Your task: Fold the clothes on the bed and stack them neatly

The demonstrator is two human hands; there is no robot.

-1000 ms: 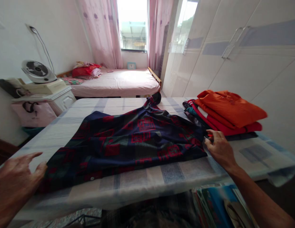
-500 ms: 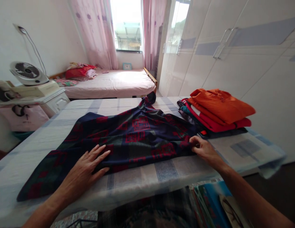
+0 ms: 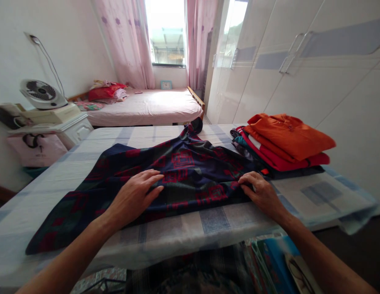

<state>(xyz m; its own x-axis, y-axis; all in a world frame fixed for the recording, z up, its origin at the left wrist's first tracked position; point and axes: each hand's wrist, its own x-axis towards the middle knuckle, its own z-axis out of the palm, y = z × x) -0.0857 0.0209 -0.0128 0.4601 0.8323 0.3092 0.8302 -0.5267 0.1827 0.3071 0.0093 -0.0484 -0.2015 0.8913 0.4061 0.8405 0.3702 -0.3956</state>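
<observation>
A navy shirt (image 3: 177, 188) with red and dark green square patterns lies spread on the bed, with wrinkles through its middle and its collar at the far side. My right hand (image 3: 257, 190) pinches the fabric at the shirt's right end, thumb and fingers closed on it. Over the shirt's left-middle part is my left hand (image 3: 139, 194), fingers stretched and a little apart; whether it rests on the cloth or hovers just above is hard to tell. Just beyond my right hand stands a stack of folded clothes, topped by an orange shirt (image 3: 288, 134).
A checked sheet (image 3: 214, 220) covers the near bed. Further off is a second bed (image 3: 153, 107) below a window. White wardrobe doors (image 3: 315, 81) line the right side. At left, a fan (image 3: 43, 94) stands on a cabinet, with a pink bag (image 3: 36, 151) beside it.
My left hand has moved right and away from me across the shirt, off its near edge. My right hand keeps its pinch, slightly further left. The view has shifted slightly.
</observation>
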